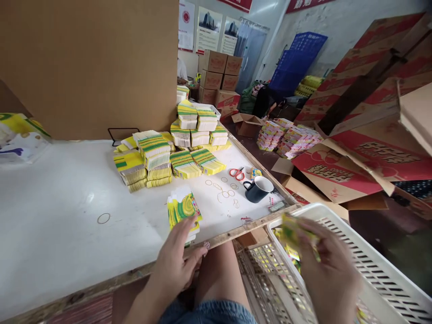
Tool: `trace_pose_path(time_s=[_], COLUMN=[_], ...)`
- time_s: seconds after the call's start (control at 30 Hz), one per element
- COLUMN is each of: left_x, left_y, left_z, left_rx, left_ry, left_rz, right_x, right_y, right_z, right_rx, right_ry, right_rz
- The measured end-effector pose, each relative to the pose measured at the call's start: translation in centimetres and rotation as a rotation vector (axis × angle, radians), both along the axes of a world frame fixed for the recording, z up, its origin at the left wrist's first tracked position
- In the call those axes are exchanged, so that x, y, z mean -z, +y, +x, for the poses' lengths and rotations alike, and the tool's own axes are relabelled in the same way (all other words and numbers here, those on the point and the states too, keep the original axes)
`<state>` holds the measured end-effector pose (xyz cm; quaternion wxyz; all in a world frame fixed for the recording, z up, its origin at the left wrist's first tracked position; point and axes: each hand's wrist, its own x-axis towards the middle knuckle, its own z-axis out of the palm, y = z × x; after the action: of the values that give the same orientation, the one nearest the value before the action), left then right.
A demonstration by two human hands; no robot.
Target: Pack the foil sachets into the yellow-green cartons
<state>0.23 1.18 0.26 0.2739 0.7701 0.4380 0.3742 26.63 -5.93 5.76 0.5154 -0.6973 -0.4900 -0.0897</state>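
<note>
My left hand [177, 254] rests at the table's front edge, thumb and fingers apart. Its fingertips touch or lie just beside a small fanned pile of yellow-and-green printed card pieces [182, 209]. Over the white plastic basket [378, 265], my right hand [329, 270] is closed on a small yellow-green printed piece [292, 229]. Motion blurs that hand, so I cannot tell whether the piece is flat or folded. More yellow printed pieces [286, 247] show inside the basket, partly hidden by my hand.
Banded stacks of yellow-green cards [153, 155] stand farther back on the white table [77, 189]. Red-handled scissors [237, 173], a dark mug [258, 190] and several rubber bands [226, 193] lie at the right. An open carton [337, 173] stands beyond the wooden edge.
</note>
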Motion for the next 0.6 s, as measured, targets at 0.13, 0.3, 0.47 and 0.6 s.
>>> trace_pose_path(time_s=[0.13, 0.3, 0.47, 0.6], left_x=[1.1, 0.8, 0.7, 0.7], left_y=[2.3, 2.1, 1.1, 0.4], left_z=[-2.0, -1.9, -1.8, -1.9], left_rx=[-0.046, -0.044, -0.022, -0.062], left_ry=[0.320, 0.287, 0.215, 0.070], left_rz=[0.092, 0.131, 0.157, 0.148], right_x=[1.0, 6.1, 7.4, 7.1], right_y=[1.0, 5.8, 9.6, 9.1], right_z=[1.2, -7.6, -12.2, -11.0], right_rx=[0.006, -0.452, -0.560, -0.572], right_ry=[-0.064, 0.456, 0.667, 0.737], right_rz=[-0.167, -0.424, -0.430, -0.394])
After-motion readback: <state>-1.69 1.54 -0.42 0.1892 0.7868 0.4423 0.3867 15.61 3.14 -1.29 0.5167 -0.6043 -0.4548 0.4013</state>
